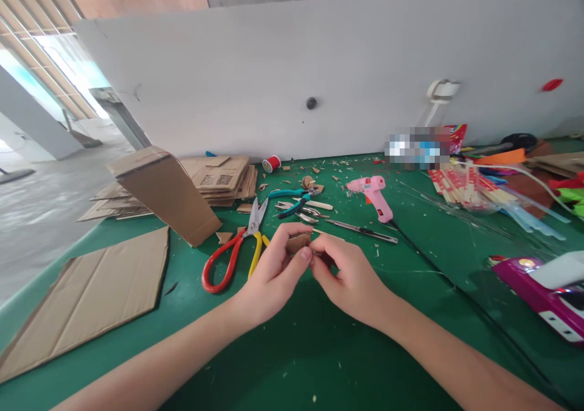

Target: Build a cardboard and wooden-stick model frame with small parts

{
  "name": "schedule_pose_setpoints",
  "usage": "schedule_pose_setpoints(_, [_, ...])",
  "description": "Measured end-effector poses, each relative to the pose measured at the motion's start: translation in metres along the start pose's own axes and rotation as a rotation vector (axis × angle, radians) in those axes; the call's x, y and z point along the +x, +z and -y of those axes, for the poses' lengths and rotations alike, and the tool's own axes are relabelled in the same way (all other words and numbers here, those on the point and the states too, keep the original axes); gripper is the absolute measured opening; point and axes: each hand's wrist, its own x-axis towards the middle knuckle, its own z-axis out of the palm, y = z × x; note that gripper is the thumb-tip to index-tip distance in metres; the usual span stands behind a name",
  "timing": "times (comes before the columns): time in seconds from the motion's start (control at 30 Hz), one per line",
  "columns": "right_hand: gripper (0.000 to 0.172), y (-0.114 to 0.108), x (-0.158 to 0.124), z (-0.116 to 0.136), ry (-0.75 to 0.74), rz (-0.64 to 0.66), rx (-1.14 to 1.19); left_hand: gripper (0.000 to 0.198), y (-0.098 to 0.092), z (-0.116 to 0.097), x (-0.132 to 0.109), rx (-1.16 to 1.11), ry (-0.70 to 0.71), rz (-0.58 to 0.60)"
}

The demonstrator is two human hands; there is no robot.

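Between my two hands, above the green table, is a small piece of brown cardboard [298, 242]. My left hand [277, 265] is closed on it, with the thumb pressed along its near side. The fingers of my right hand [343, 271] pinch at its right edge, where the fingertips of both hands meet; what exactly they grip there is partly hidden. Scissors with one red and one yellow handle [227, 259] lie just left of my left hand. Beyond my hands lie teal-handled pliers [294, 204] and a grey utility knife [362, 231].
A pink glue gun [373, 193] lies right of centre, its black cord running to the front right. At left are a tall cardboard box [166, 195], a flat cardboard sheet [98, 292] and stacked cardboard [219, 177]. A red thread spool [272, 163] is near the white partition [255, 89]. A purple device [538, 289] sits right.
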Motion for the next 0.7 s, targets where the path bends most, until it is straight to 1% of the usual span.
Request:
schedule_pose_setpoints(0.17, [0.012, 0.000, -0.002, 0.000, -0.045, 0.050, -0.143, 0.021, 0.002, 0.004, -0.002, 0.138, 0.062, -0.011])
schedule_pose_setpoints(0.33, [0.014, 0.003, -0.002, -0.002, -0.142, -0.010, -0.254, 0.022, 0.002, 0.008, -0.004, 0.185, 0.113, -0.006])
schedule_pose_setpoints(0.43, [0.014, 0.004, -0.002, -0.002, -0.181, -0.060, -0.268, 0.022, 0.002, 0.010, -0.004, 0.210, 0.137, -0.001])
schedule_pose_setpoints(0.5, [0.013, 0.004, -0.003, -0.002, -0.195, -0.082, -0.261, 0.022, 0.002, 0.013, -0.004, 0.228, 0.185, 0.004])
schedule_pose_setpoints(0.6, [0.013, 0.005, -0.005, -0.002, -0.196, -0.088, -0.253, 0.022, 0.001, 0.019, -0.004, 0.262, 0.255, 0.011])
schedule_pose_setpoints(0.7, [0.013, 0.007, -0.007, -0.004, -0.202, -0.083, -0.266, 0.024, 0.000, 0.024, -0.004, 0.336, 0.299, -0.006])
